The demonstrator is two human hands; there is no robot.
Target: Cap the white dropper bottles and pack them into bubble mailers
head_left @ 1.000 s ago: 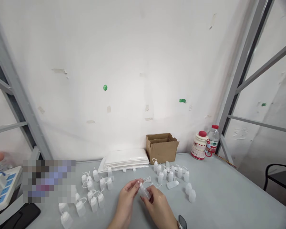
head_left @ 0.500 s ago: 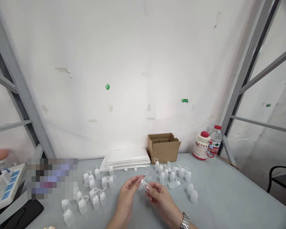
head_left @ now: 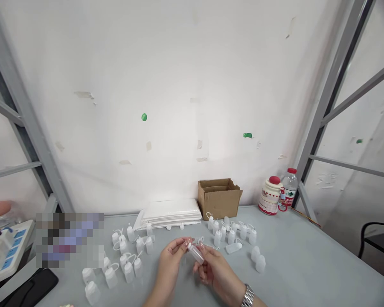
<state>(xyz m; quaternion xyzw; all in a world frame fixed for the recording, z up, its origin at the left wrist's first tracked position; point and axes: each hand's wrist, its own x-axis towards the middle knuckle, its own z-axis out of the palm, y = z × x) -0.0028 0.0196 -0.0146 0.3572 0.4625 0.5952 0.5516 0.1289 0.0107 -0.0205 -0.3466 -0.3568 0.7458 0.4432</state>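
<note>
Beneath everything, a wide grey table (head_left: 307,264) is spreading toward the white wall. A brown open-topped cardboard box (head_left: 220,207) is standing at the far edge, just right of a flat stack of white sheets (head_left: 169,213). Small translucent bottles with white caps are forming a left group (head_left: 111,277) and a right group (head_left: 231,236). Between these groups, your left hand (head_left: 175,255) and right hand (head_left: 218,269) are both grasping one small clear plastic bottle (head_left: 196,254): your right fingers are holding its body, your left fingertips are pinching its white top end (head_left: 189,246). It is tilting, top toward far left. If you are loosening your right fingers while working the top, the smooth body could slip; pressing too hard could dent it. Swinging your left forearm leftward could topple the upright bottles there.
</note>
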